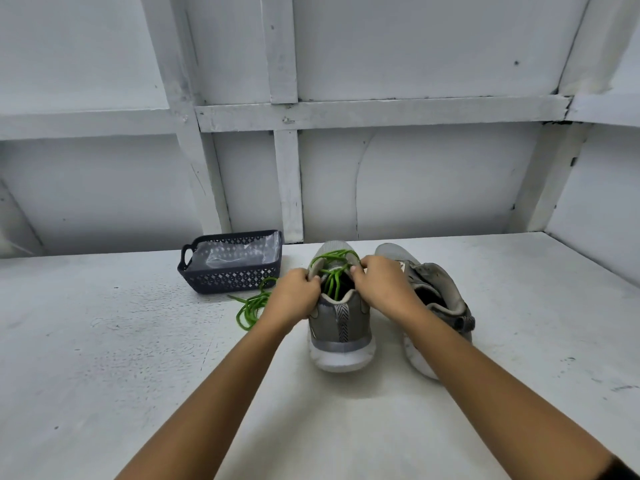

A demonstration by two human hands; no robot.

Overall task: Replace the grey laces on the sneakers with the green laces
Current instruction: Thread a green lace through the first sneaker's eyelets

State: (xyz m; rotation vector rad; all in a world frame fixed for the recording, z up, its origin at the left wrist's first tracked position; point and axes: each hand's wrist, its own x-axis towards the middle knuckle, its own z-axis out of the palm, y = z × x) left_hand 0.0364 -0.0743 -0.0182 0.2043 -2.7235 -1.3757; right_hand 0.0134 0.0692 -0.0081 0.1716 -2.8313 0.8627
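Head view (only view).

The grey mesh sneaker (340, 322) with a white sole stands upright mid-desk, heel toward the near edge and toe toward the far edge. That orientation probably puts the eyelets and tongue in front of both hands. A green lace (334, 268) is threaded across its upper eyelets, with one loop arching over the tongue.

The left hand (294, 294) is at the left eyelet flap, fingers curled and pinching. The right hand (377, 282) mirrors it on the right flap. I cannot tell whether each pinch takes the flap alone or the lace end as well. The two-sided hold seems meant to spread the opening and steady the shoe while the lace is worked.

The second grey sneaker (438, 299) is just to the right and tilted outward, its collar slack. No lace shows in it, so it looks unlaced and waiting.

The loose green lace (251, 306) lies bunched on the white desk (104, 341), just left of the left hand and within easy reach, presumably for the second shoe.

The dark blue perforated plastic basket (230, 282) sits toward the far edge, left of the sneakers, with a clear plastic sheet (235, 254) inside. No grey laces are visible anywhere.

Judgement: the first shoe is nearly relaced and the second is not yet begun.
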